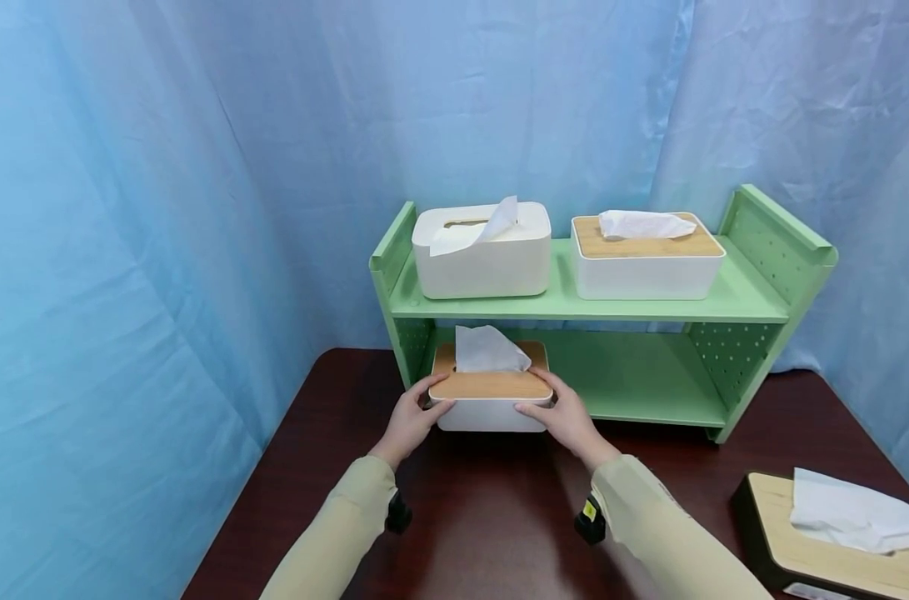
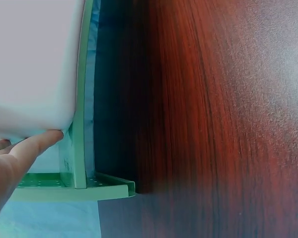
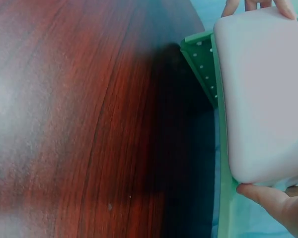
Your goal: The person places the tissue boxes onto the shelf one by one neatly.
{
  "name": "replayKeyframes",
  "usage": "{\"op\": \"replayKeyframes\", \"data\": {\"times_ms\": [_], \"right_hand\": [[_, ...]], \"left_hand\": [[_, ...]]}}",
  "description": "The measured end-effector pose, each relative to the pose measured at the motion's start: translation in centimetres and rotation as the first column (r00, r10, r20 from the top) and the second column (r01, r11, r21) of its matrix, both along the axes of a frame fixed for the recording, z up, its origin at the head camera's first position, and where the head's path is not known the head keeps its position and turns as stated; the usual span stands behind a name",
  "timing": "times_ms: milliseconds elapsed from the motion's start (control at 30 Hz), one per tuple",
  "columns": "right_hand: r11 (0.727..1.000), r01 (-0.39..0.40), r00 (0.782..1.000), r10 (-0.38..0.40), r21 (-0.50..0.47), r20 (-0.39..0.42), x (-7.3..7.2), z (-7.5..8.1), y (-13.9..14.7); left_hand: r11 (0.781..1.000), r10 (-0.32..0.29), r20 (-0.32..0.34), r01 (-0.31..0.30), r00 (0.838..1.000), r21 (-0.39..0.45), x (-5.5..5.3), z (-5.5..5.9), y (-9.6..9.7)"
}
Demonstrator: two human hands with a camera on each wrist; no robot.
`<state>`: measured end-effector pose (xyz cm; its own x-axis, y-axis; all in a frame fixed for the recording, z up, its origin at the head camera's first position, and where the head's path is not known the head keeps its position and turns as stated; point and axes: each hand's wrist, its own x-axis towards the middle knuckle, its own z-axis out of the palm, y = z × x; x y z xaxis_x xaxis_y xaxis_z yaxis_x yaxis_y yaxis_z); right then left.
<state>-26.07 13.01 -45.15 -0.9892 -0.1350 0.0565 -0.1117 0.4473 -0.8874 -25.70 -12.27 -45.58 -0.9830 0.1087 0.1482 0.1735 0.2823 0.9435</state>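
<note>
Between both hands is a white tissue box (image 1: 491,414) with a wooden lid and a tissue sticking up. The left hand (image 1: 412,419) grips its left end, and the right hand (image 1: 569,414) grips its right end, thumbs on the front face. The box sits at the left part of the lower shelf (image 1: 619,375) of a green rack, its front near the shelf's front edge. In the left wrist view the left thumb (image 2: 39,144) presses by the box's lower corner. The right thumb (image 3: 263,194) touches the opposite corner in the right wrist view.
On the upper shelf (image 1: 491,308) stand an all-white tissue box (image 1: 484,271) and a wooden-lidded white one (image 1: 641,277). A black tissue box (image 1: 769,521) with a light wooden top lies on the dark table (image 1: 499,517) at right. Blue curtains (image 1: 289,167) hang behind.
</note>
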Motion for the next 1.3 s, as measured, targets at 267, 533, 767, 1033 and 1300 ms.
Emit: {"op": "replayKeyframes", "data": {"times_ms": [267,533,767,1033,1300], "right_hand": [[1.000,0.029,0.999,-0.029,-0.012,0.027,-0.4,0.2,-0.4],[0.999,0.030,0.999,-0.029,0.021,-0.030,-0.3,-0.1,-0.6],[0.996,0.062,0.992,-0.054,0.064,-0.113,0.2,0.0,-0.5],[0.985,0.112,0.962,-0.074,0.130,-0.265,2.7,0.4,0.6],[0.938,0.097,0.875,0.079,0.333,-0.479,6.5,-0.9,1.1]], "left_hand": [[1.000,0.018,-0.035,-0.018,0.999,0.015,-0.9,-0.3,0.4],[0.998,0.047,-0.050,-0.049,0.998,-0.044,-0.8,-0.5,0.5],[0.990,0.042,-0.084,-0.052,0.996,-0.128,-0.4,-0.3,0.6],[0.961,0.067,-0.214,-0.121,0.975,-0.249,2.0,0.9,0.5],[0.789,-0.120,-0.347,-0.123,0.930,-0.602,5.7,0.2,0.3]]}}
